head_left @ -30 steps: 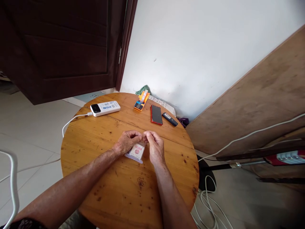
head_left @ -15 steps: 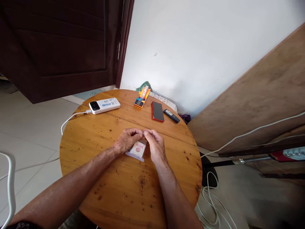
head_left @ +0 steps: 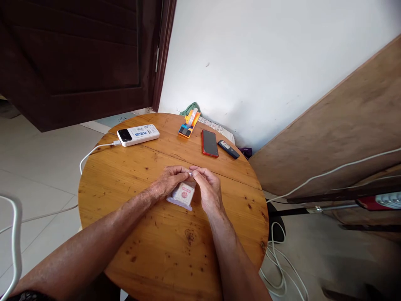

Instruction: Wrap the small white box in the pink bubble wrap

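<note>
A small clear plastic bag lies on the round wooden table, with a flat white block or box inside that carries a red print. My left hand pinches the bag's far edge between thumb and fingers. Close against it, my right hand pinches the same edge. A whitish bit of the bag shows between the thumb tips; the fingers hide the rest of that edge.
Toward the back stand a white power bank with a plugged-in cable, an orange tape dispenser, a red-edged phone and a dark handheld device. A white wall rises behind; loose cable lies on the floor.
The view has shifted slightly. Both hands still pinch the bag's far edge, and a whitish bit now shows between the thumb tips.
</note>
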Available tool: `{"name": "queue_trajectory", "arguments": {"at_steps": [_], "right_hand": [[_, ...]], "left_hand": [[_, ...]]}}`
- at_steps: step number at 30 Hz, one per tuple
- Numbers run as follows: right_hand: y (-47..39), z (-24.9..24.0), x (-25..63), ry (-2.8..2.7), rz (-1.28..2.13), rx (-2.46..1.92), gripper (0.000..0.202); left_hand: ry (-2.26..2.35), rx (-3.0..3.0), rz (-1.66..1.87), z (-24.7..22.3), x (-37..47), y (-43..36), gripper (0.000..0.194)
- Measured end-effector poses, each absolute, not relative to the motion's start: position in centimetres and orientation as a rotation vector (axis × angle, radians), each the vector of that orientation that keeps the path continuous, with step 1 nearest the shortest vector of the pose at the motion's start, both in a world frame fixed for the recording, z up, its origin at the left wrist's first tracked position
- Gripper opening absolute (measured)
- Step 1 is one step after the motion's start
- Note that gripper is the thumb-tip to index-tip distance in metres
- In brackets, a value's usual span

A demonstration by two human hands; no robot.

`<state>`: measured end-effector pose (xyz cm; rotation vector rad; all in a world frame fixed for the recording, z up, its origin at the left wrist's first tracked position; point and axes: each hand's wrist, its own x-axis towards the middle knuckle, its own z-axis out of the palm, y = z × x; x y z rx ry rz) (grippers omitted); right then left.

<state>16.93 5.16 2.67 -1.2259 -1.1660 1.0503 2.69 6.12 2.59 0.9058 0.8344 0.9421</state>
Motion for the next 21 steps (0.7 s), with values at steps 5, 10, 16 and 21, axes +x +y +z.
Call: {"name": "queue_trajectory", "arguments": {"at_steps": [5,10,16,21], "right_hand": [[5.10,2.29,16.73,-1.157,1.000,-1.257,0.019],[4.95,2.58,16.56,-1.141,0.998,-1.256,0.019],[4.83,3.20,16.78,-1.120,1.027,-1.237,0.025],[4.82,3.03,16.71,-1.161,1.063,-1.218,0.022]], "left_hand": [[0.802,0.910,0.901,2.17,2.25,6.09,0.029],[0.817,0.920,0.907,2.32,2.14,6.08,0.029],[0.809,0.889,0.939,2.51,2.31,6.09,0.028],[0.807,0.894,0.940,2.47,2.28,6.18,0.028]]}}
